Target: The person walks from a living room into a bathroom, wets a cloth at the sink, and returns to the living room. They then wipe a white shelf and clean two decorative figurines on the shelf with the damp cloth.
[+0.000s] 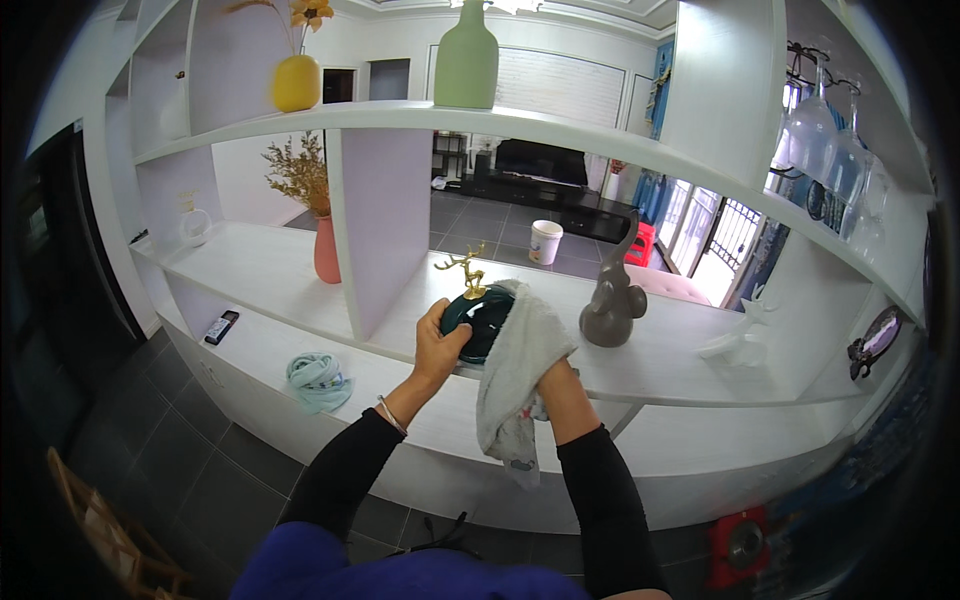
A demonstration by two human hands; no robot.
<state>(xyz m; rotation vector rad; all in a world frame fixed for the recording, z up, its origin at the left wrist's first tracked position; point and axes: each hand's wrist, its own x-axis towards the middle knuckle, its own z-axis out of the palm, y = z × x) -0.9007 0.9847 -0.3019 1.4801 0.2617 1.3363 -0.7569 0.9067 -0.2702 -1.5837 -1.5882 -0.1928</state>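
Note:
My left hand [441, 337] grips the left rim of a glossy dark green dish [487, 319], thumb over the edge. A gold deer figurine [471, 274] with antlers stands on the dish's far rim. Draped over the dish's right side is a pale grey-white towel [521, 360], its end hanging past the lower shelf's front edge. My right hand [556, 376] holds the towel against the dish; its fingers are hidden under the fabric. The dish is held at the front edge of the white middle shelf [405, 300].
A grey elephant figurine [611, 311] stands right of my hands, a white deer ornament [739, 337] beyond it. At left are a crumpled mint cloth [319, 379], a remote control [222, 328] and a coral vase [326, 251]. Wine glasses [814, 139] hang upper right; a green vase [466, 64] stands above.

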